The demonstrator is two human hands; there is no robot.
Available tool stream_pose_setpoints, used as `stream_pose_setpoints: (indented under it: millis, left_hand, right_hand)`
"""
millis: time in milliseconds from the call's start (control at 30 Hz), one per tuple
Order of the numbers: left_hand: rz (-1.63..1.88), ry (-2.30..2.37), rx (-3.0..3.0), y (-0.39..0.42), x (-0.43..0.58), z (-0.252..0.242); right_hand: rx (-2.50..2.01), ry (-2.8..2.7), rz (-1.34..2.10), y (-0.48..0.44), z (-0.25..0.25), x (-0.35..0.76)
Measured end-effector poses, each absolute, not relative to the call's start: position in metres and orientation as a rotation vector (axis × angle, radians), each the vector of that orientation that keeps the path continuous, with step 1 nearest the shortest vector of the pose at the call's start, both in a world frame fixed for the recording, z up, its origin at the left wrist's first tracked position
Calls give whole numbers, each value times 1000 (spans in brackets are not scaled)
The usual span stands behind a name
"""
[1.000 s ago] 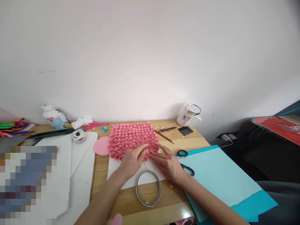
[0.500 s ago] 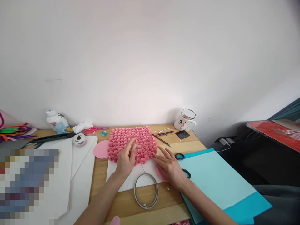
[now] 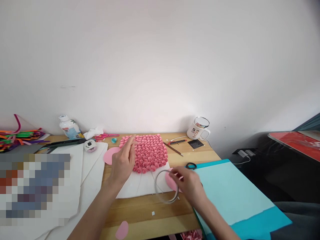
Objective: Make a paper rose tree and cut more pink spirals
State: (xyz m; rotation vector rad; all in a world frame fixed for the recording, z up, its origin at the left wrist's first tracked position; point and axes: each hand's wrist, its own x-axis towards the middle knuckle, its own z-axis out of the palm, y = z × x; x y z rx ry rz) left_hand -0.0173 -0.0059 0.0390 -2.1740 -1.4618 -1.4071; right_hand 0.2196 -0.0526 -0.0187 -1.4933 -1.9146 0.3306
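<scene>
A mat of several rolled pink paper roses (image 3: pixel 150 151) covers the far half of a white sheet (image 3: pixel 140 185) on the wooden table (image 3: pixel 150 208). My left hand (image 3: pixel 122 161) hovers over the mat's left side with fingers spread, holding nothing. My right hand (image 3: pixel 187 183) is closed on a grey oval ring (image 3: pixel 165 186) and holds it raised and blurred above the sheet's near right corner. A pink paper circle (image 3: pixel 171 180) lies under the ring.
Another pink circle (image 3: pixel 110 155) lies left of the mat. A white mug (image 3: pixel 198 130), pencils (image 3: pixel 175 146), scissors (image 3: pixel 191 165) and a teal paper stack (image 3: pixel 232 193) are to the right. White sheets (image 3: pixel 87 173), a punch (image 3: pixel 90 145), a bottle (image 3: pixel 68 126) and coloured strips (image 3: pixel 20 136) are to the left.
My right hand took hold of the grey ring and lifted it off the table. My left hand rose from the roses and moved left. The view shifted slightly.
</scene>
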Motion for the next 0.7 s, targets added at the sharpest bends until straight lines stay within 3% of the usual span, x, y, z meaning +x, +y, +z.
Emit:
stream_pose_setpoints:
  millis: [267,500,700]
  left_hand:
    - [-1264,-1498,-2351,-19,-27,19]
    - [-1227,-1484,-2412,-27,-25,5]
    - [-1118,-2021,-1790,-25,-85,33]
  right_hand:
    - [-2178,-1831,256,-4,7,308]
    - [-2215,-1889,156,20,-4,294]
    - [-2131,-1945,95,41,-1,284]
